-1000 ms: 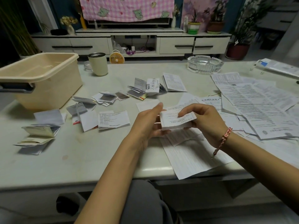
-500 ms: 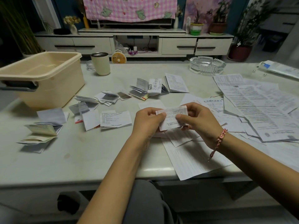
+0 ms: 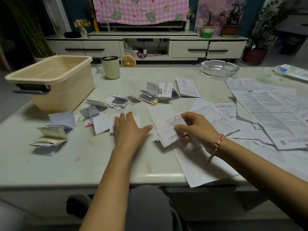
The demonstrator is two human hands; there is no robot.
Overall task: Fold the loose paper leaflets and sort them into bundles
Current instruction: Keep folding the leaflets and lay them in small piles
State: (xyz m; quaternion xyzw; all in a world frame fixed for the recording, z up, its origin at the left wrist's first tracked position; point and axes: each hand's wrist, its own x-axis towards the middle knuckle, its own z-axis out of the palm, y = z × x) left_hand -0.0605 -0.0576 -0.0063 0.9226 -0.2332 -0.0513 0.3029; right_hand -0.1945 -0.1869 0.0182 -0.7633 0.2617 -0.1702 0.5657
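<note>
My right hand [image 3: 195, 128] pinches a folded white leaflet [image 3: 168, 132] just above the table, with its printed side up. My left hand [image 3: 129, 129] lies flat with straight fingers on a folded leaflet [image 3: 138, 120] left of it, apart from the held one. Several folded leaflets lie in small bundles: one at the front left [image 3: 51, 136], one in the middle [image 3: 116, 101], one further back [image 3: 158, 92]. Unfolded printed sheets [image 3: 273, 114] cover the right side of the table, and one long sheet [image 3: 198, 162] hangs over the near edge.
A beige plastic tub [image 3: 55, 80] stands at the back left of the pale table [image 3: 66, 164]. A cup [image 3: 110, 67] and a glass ashtray [image 3: 220, 69] stand along the far edge. A low TV cabinet [image 3: 146, 47] and potted plants are behind.
My left hand has let go of the folded leaflet and moved left, down flat onto a folded leaflet on the table. My right hand now holds the leaflet alone.
</note>
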